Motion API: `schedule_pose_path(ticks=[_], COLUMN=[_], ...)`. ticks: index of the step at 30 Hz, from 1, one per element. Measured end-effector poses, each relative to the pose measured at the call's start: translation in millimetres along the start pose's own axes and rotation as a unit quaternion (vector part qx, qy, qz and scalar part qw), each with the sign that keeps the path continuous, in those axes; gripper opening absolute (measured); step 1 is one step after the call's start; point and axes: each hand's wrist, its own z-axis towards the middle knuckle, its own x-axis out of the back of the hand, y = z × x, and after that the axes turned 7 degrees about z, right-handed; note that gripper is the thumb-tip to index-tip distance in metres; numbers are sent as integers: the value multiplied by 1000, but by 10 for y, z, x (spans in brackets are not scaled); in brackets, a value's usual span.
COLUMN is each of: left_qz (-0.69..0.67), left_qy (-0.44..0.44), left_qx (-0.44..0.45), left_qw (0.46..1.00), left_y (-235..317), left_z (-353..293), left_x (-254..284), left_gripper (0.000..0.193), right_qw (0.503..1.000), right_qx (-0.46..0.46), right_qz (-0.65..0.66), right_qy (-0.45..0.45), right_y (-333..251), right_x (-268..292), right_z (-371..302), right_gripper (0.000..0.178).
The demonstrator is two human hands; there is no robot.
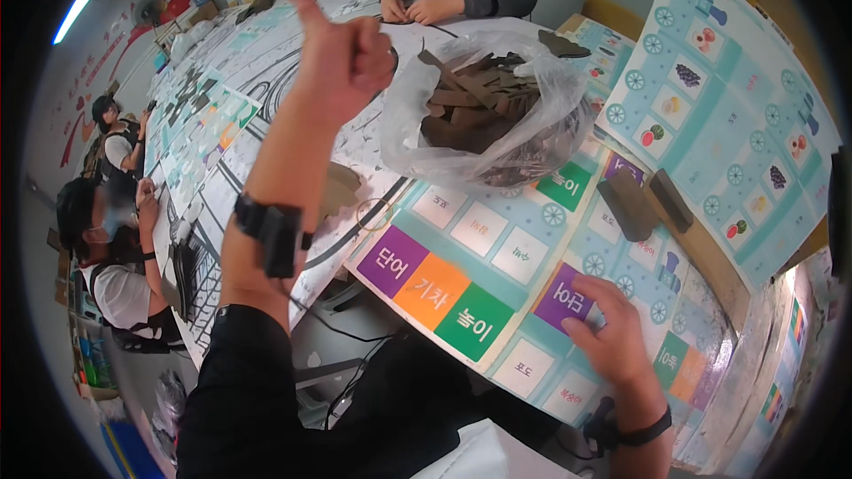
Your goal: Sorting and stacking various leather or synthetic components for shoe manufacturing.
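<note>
Your left hand is raised above the surface, its grip curled into a loose fist with the thumb sticking up and nothing visible inside it; a dark band wraps that wrist. Far off to the left, two people in white shirts sit along the long edge of the surface, bent over the printed sheets that cover it. Just beside your raised fist, to its right, stands a clear plastic bag slumped open and filled with dark brown flat pieces; the bag rests on a printed game sheet with a pale blue ground, white squares and coloured blocks in purple, orange and green. Beyond the bag, at the far edge, another person's two hands lie together on the surface. Further right, your right hand lies flat on the game sheet, fingers spread and its grip open, fingertips touching a purple card; it holds nothing. Above that hand two dark blocks, possibly more of the brown pieces stacked, lie on the sheet's border. At the far right a second pale blue sheet with small fruit pictures overlaps the edge, tilted up.
</note>
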Motion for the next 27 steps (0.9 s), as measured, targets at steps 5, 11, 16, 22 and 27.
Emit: schedule_pose_path(ticks=[5, 11, 16, 22, 27], left_qz=[17, -7, 216, 214, 191], left_qy=[-86, -103, -207, -432, -482], left_qx=[-9, 50, 174, 53, 62], left_qw=[996, 993, 938, 875, 853], left_y=[128, -141, -910, -1575, -1804], left_z=[-198, -222, -549, -977, -1048], left_x=[118, -41, -875, -1678, -1957], left_gripper=[94, 96, 96, 66, 63], right_qw=[1000, 1000, 1000, 987, 964], right_qx=[-3, -24, 4, -19, -6], right_qz=[-15, 0, -20, 159, 265], right_qy=[-7, -4, -7, 22, 25], right_y=[-19, -55, 48, 122, 190], right_x=[28, 20, 21, 39, 80], right_z=[5, -27, -46, -73, -102], right_gripper=[45, 44, 48, 74, 79])
